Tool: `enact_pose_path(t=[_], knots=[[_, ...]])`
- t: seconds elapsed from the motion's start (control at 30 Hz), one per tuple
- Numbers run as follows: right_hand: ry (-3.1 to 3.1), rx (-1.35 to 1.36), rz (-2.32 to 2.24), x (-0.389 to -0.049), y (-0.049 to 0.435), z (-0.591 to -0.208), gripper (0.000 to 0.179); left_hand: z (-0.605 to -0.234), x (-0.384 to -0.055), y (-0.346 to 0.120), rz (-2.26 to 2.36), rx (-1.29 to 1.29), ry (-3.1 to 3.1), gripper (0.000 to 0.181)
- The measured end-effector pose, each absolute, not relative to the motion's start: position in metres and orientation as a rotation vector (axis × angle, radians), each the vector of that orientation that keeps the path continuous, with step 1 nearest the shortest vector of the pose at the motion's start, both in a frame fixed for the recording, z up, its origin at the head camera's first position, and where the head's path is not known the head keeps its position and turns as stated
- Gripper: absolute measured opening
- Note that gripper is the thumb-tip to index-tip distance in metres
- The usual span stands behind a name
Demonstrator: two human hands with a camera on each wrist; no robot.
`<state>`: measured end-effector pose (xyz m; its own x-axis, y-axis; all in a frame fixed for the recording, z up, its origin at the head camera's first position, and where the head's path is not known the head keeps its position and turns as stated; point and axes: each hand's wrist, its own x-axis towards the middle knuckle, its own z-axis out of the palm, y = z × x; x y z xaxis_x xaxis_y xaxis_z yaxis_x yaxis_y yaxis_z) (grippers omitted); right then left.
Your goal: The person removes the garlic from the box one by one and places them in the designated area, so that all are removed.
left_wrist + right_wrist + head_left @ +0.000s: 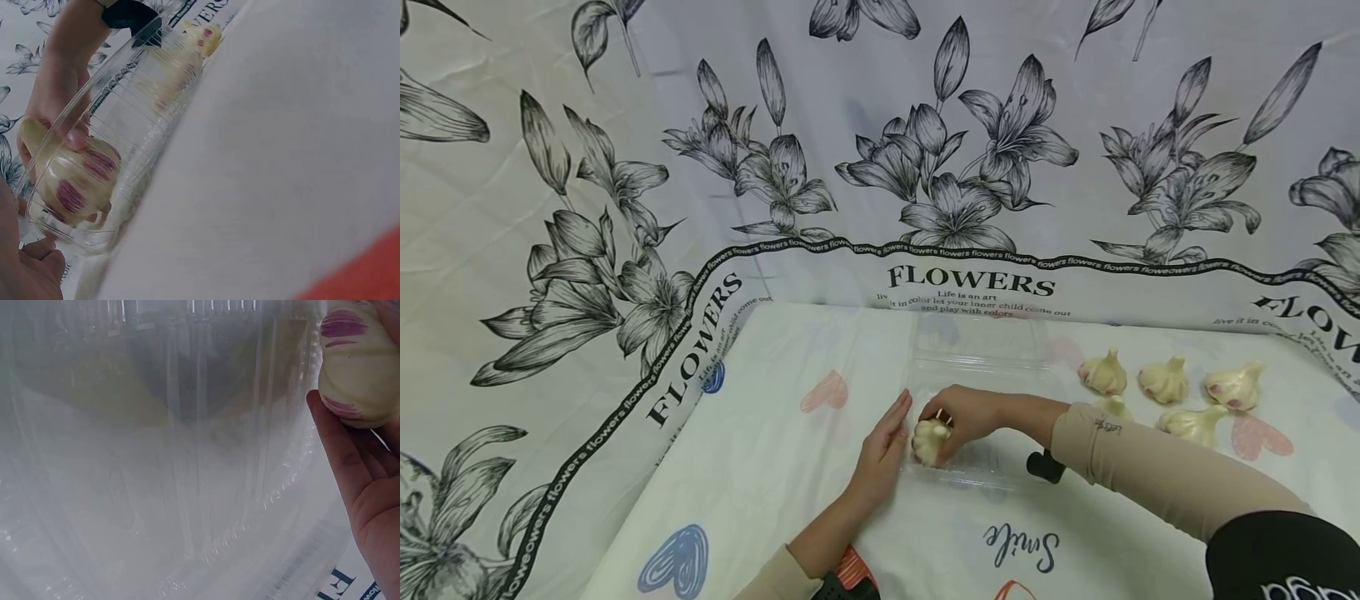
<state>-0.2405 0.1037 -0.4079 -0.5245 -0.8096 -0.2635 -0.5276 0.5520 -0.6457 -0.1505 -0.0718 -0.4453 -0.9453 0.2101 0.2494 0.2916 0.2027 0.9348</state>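
Note:
My right hand (973, 412) grips a garlic bulb (930, 442) at the left end of a clear plastic clamshell container (992, 462). In the left wrist view the bulb (78, 178) shows purple streaks through the clear wall, its stem leaning up and left. The right wrist view has the same bulb (359, 369) at its right edge, with fingers (347, 450) of my right hand under it. Flat beside the container's left end stands my left hand (880, 454), its fingers straight and fingertips right at the wall.
The container's clear lid (973, 337) lies folded back toward the wall. Several more garlic bulbs (1163, 380) sit on the heart-printed cloth (760, 442) to the right, behind my right forearm. A flower-printed curtain (865, 200) hangs at the back.

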Motion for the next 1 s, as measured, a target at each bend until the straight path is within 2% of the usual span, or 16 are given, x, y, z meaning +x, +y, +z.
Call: enact_pose_path(t=[0.27, 0.6, 0.77, 1.0], knots=[[2.263, -1.082, -0.686, -0.242, 0.11, -0.402, 0.054, -0.48, -0.163, -0.074, -1.853, -0.541, -2.361, 0.042], [2.319, -1.017, -0.736, -0.238, 0.128, -0.396, 0.061, -0.48, -0.164, -0.074, -1.865, -0.519, -2.39, 0.043], [2.321, -0.983, -0.798, -0.236, 0.14, -0.388, 0.06, -0.477, -0.163, -0.073, -1.868, -0.489, -2.403, 0.043], [2.352, -0.981, -0.894, -0.23, 0.159, -0.378, 0.064, -0.454, -0.154, -0.072, -1.914, -0.474, -2.412, 0.043]])
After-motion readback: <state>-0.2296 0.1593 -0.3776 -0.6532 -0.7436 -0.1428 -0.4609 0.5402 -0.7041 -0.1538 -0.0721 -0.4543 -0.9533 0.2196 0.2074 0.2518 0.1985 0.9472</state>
